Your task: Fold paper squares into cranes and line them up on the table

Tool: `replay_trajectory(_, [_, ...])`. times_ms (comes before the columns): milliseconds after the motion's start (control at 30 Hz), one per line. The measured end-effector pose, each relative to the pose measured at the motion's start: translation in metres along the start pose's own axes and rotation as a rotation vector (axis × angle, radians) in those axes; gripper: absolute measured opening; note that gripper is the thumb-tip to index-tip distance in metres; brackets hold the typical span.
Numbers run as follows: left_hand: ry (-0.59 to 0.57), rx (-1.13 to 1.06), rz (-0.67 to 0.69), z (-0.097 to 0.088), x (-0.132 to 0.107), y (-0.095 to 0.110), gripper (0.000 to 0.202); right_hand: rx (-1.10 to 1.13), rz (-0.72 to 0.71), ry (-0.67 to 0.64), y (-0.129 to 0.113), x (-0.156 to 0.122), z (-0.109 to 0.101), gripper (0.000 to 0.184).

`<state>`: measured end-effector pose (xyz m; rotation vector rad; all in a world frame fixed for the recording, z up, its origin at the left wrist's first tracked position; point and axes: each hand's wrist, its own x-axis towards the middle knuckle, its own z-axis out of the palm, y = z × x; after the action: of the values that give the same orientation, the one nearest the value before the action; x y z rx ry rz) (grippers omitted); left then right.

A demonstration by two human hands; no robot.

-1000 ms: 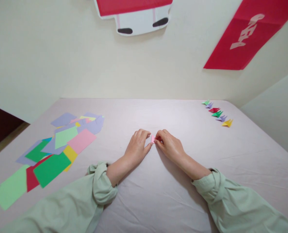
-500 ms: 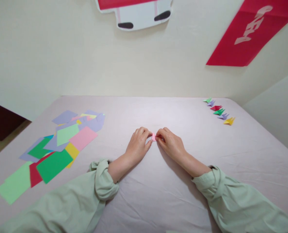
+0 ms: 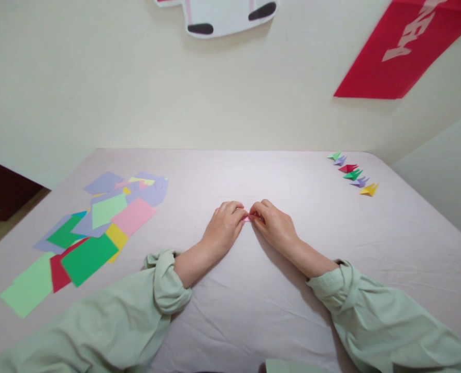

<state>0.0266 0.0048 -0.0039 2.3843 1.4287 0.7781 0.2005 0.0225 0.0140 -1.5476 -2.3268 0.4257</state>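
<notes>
Paper (image 3: 247, 218), small and pink, is pinched by closed fingertips of the left hand (image 3: 223, 225) and right hand (image 3: 275, 225), at the middle of the table (image 3: 211, 178). Its edges could be crumpled or a fold skewed if pressure is applied unevenly by the crowded fingers.

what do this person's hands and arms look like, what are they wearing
Both the left hand and the right hand are bare, with no gloves, and no watch or bracelet shows on either wrist. The left sleeve and right sleeve are plain pale green cloth, loose and creased, with thick, turned-back cuffs above the wrists.
</notes>
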Motion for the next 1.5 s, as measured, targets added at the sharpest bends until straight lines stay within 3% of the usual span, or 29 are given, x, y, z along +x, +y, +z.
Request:
replay_trajectory(200, [-0.088,0.114,0.08,-0.002,-0.005,-0.003,0.019,-0.01,-0.071,-0.04,0.003,-0.009,-0.006,0.02])
replay_trajectory(433, [-0.172,0.316,0.104,-0.01,-0.013,0.009,0.03,-0.333,-0.282,-0.011,0.0,-0.035,-0.003,0.032])
replay_trajectory(833, [-0.26,0.595,0.167,-0.015,-0.024,0.026,0.031,-0.445,-0.258,-0.032,-0.001,-0.039,-0.007,0.027])
replay_trajectory(1067, [-0.266,0.517,0.106,-0.014,-0.031,0.027,0.033,-0.439,-0.225,-0.051,-0.006,-0.04,-0.008,0.027])
replay_trajectory(1267, [-0.102,0.24,0.026,-0.011,-0.03,0.013,0.028,-0.04,-0.042,-0.051,0.001,-0.015,-0.01,0.019])
replay_trajectory(1500, [0.026,0.001,-0.108,-0.004,-0.025,0.006,0.018,0.16,-0.025,-0.041,0.006,0.011,0.003,0.006])
